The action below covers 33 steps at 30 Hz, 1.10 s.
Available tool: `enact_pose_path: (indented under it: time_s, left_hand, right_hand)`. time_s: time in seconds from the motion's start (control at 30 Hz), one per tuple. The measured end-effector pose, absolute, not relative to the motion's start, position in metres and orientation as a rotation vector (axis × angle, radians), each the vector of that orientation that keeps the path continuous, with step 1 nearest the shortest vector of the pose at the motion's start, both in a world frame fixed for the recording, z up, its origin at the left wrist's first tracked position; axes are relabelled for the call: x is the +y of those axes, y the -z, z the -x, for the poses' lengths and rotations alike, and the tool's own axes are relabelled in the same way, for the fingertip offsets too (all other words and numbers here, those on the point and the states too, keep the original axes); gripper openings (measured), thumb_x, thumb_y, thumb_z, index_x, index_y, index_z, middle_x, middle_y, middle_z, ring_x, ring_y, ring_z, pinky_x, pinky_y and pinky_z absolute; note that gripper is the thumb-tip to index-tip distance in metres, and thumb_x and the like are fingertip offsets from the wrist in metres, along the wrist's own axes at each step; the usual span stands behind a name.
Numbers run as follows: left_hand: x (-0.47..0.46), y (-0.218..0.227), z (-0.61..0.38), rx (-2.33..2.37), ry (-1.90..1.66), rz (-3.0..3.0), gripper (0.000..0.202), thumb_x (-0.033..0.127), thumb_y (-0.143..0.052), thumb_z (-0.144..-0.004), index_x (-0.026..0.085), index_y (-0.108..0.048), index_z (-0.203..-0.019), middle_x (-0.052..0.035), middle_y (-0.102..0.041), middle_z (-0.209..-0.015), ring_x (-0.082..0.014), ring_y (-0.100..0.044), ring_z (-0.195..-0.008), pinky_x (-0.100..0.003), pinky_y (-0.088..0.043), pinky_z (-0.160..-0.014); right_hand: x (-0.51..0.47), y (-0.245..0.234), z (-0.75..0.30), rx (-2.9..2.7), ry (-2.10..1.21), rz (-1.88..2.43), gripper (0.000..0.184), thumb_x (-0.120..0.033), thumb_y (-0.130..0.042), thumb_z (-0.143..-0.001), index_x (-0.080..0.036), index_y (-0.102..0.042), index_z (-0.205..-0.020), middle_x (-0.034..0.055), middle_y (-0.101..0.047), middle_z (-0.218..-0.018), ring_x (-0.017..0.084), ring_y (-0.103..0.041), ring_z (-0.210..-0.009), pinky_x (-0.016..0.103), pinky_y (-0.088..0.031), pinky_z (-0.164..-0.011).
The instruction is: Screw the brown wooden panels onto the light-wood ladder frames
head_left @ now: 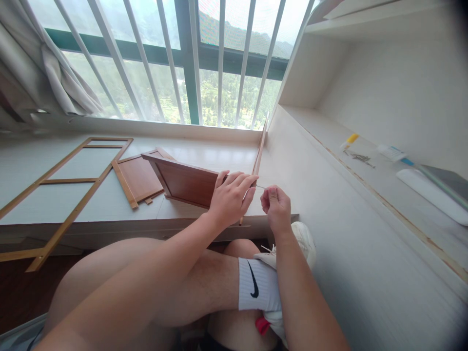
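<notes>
My left hand [232,195] grips the right end of a reddish-brown wooden panel [186,181], its fingers bent over the top edge. The panel stands tilted on the white window ledge. Just to the right, my right hand [276,204] is closed in a pinch on a thin metal rod [261,186], which points at the panel's end by my left fingertips. Most of the rod is hidden in my fist, so its exact kind does not show. A second wooden panel [141,176] lies flat behind the held one.
A light wooden frame [69,181] lies at left, overhanging the ledge [183,210]. A narrow wooden piece [259,148] leans against the white side wall. Screws [360,157], a yellow-capped item [351,139] and a white tube [393,153] lie on the right shelf. My crossed legs are below.
</notes>
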<state>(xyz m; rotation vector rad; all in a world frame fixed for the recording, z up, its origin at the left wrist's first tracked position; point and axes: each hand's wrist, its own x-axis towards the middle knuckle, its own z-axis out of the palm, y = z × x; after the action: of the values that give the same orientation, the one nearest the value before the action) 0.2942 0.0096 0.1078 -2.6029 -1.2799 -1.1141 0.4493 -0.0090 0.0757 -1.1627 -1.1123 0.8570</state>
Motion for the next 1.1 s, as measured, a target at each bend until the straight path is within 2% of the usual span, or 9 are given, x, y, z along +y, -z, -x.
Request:
enact_pose_path:
  time_s: [0.13,0.37,0.6,0.87,1.1]
  left_hand:
    - [0.009,-0.108,-0.294,-1.284,1.102,2.601,0.035,0.030,-0.033,-0.100,0.027,-0.058,-0.124,-0.0023,-0.065,-0.123,-0.0196,-0.050,-0.122,-0.039,-0.018,-0.112]
    - [0.009,-0.108,-0.295,-1.292,1.098,2.602,0.035,0.031,-0.033,-0.100,0.027,-0.058,-0.124,-0.0024,-0.065,-0.124,-0.0195,-0.050,-0.122,-0.039,-0.018,-0.112]
    - [0.009,-0.107,-0.295,-1.288,1.100,2.602,0.034,0.031,-0.034,-0.100,0.027,-0.058,-0.125,-0.0018,-0.065,-0.123,-0.0193,-0.050,-0.123,-0.039,-0.018,-0.112]
    - [0.009,-0.107,-0.294,-1.280,1.104,2.615,0.034,0.031,-0.033,-0.100,0.027,-0.057,-0.125,-0.0021,-0.065,-0.123,-0.0196,-0.050,-0.123,-0.040,-0.018,-0.112]
    - [0.009,-0.107,-0.295,-1.282,1.112,2.608,0.034,0.031,-0.033,-0.101,0.027,-0.058,-0.125,-0.0019,-0.065,-0.122,-0.0195,-0.050,-0.123,-0.040,-0.018,-0.112]
  right_hand:
    - [-0.007,-0.072,-0.450,-1.055,-0.936,1.106,0.045,-0.057,-0.054,-0.088,-0.019,-0.050,-0.065,-0.0022,-0.049,-0.052,0.009,-0.041,-0.044,0.021,-0.029,-0.039]
    - [-0.001,-0.060,-0.452,-1.039,-1.005,1.015,0.048,-0.053,-0.052,-0.090,-0.018,-0.049,-0.059,-0.0021,-0.046,-0.043,0.007,-0.036,-0.036,0.021,-0.021,-0.035]
    - [-0.004,-0.068,-0.450,-1.030,-0.954,1.069,0.043,-0.057,-0.056,-0.087,-0.019,-0.050,-0.069,-0.0035,-0.048,-0.051,0.007,-0.038,-0.041,0.020,-0.025,-0.037]
    - [-0.010,-0.075,-0.451,-1.152,-0.870,1.132,0.042,-0.057,-0.052,-0.090,-0.020,-0.052,-0.071,-0.0022,-0.050,-0.058,0.009,-0.041,-0.049,0.020,-0.031,-0.041]
    - [-0.008,-0.074,-0.449,-1.084,-0.834,1.133,0.042,-0.059,-0.052,-0.088,-0.020,-0.053,-0.074,-0.0020,-0.051,-0.060,0.010,-0.044,-0.051,0.019,-0.032,-0.041]
